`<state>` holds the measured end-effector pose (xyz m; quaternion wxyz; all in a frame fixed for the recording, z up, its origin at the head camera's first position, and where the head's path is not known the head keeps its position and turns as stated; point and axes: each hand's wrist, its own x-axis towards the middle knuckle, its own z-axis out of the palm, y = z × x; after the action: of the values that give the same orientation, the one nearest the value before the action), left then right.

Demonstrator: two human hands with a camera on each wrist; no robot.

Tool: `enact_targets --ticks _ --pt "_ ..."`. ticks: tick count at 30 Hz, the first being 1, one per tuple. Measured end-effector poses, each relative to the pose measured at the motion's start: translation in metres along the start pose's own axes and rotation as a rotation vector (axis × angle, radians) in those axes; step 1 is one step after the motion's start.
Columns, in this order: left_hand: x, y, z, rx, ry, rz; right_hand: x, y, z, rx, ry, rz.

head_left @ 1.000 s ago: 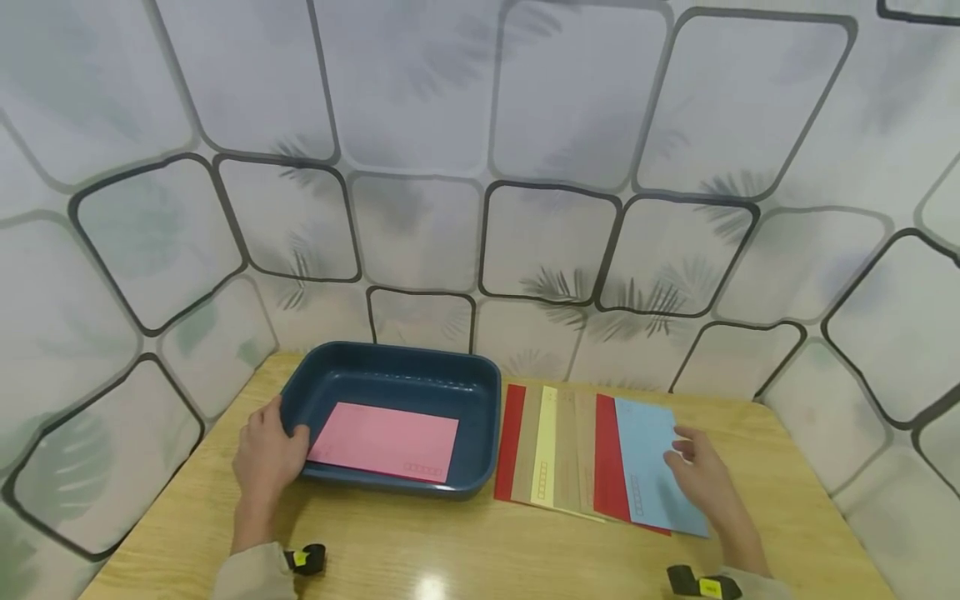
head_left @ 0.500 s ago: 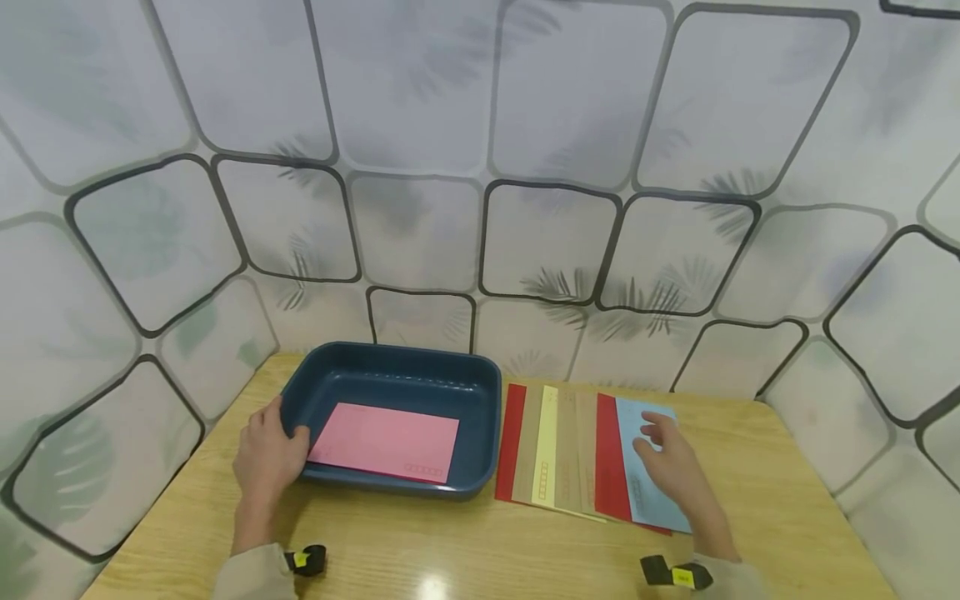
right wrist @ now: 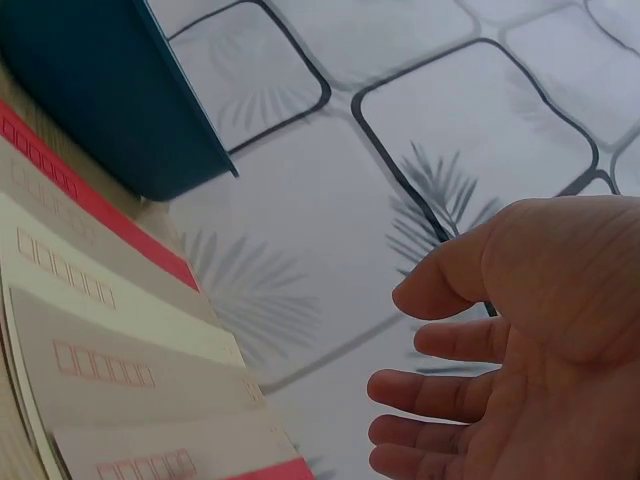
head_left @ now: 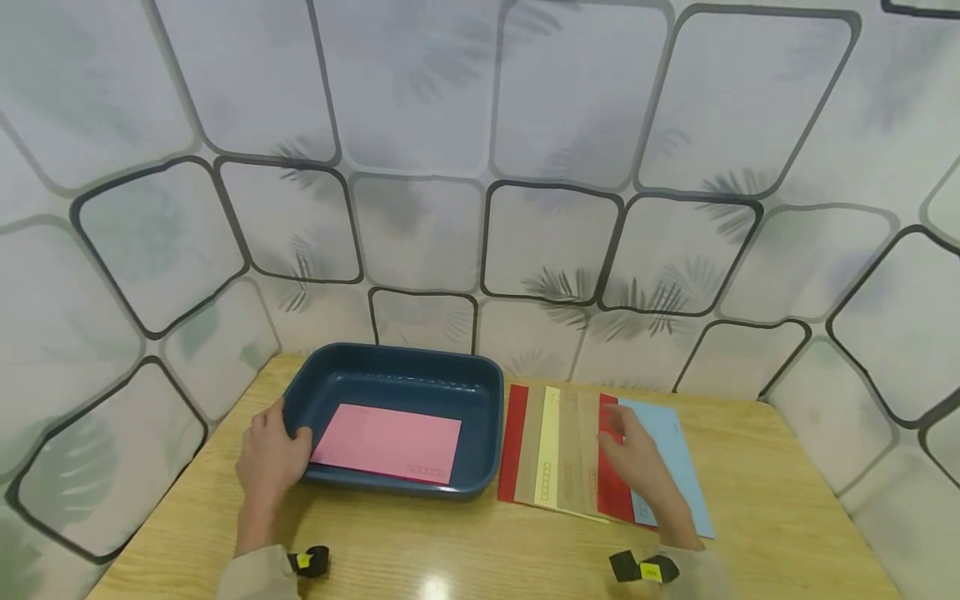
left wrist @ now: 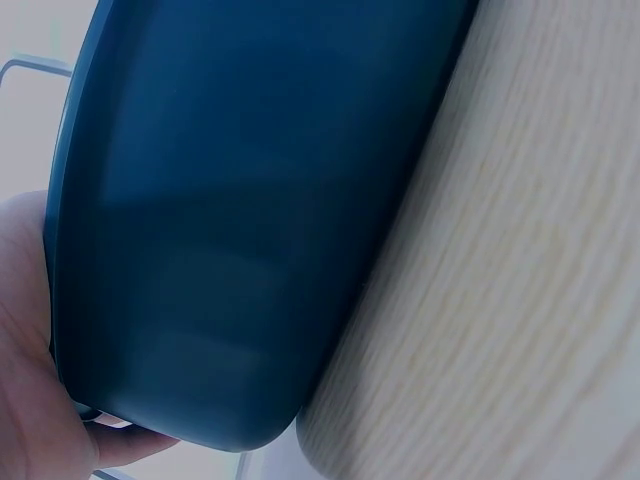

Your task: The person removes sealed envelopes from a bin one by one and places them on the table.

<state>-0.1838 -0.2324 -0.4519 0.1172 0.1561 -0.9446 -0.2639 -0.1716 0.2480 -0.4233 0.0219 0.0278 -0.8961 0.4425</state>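
Note:
A deep dark blue tray (head_left: 420,356) stands on the table at left, with a pink envelope (head_left: 387,443) lying flat inside. My left hand (head_left: 272,454) grips the tray's left rim, thumb over the inner side and fingers outside. In the left wrist view the tray's outer wall (left wrist: 240,250) fills the middle, with part of the hand (left wrist: 35,380) at its rim. My right hand (head_left: 637,457) hovers over the fanned envelopes with fingers loosely spread, holding nothing. Beneath it lie a red envelope (head_left: 613,493) and a light blue envelope (head_left: 681,450), both partly covered in the head view.
Right of the tray, more overlapping envelopes fan out: a red one (head_left: 513,442), a yellow one (head_left: 550,442) and tan ones (head_left: 577,442). The light wood table (head_left: 375,542) ends at a patterned wall covering (head_left: 555,242) behind and at both sides.
My right hand has moved left, from the light blue envelope's right edge to over the neighbouring red envelope. My left hand and the tray have stayed in place.

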Motion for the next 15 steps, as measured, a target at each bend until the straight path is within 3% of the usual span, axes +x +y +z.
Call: enact_targets --ticks 15 --pt "0.001 -0.001 0.0 -0.004 -0.003 0.006 0.004 -0.029 0.039 -0.075 -0.016 -0.182"
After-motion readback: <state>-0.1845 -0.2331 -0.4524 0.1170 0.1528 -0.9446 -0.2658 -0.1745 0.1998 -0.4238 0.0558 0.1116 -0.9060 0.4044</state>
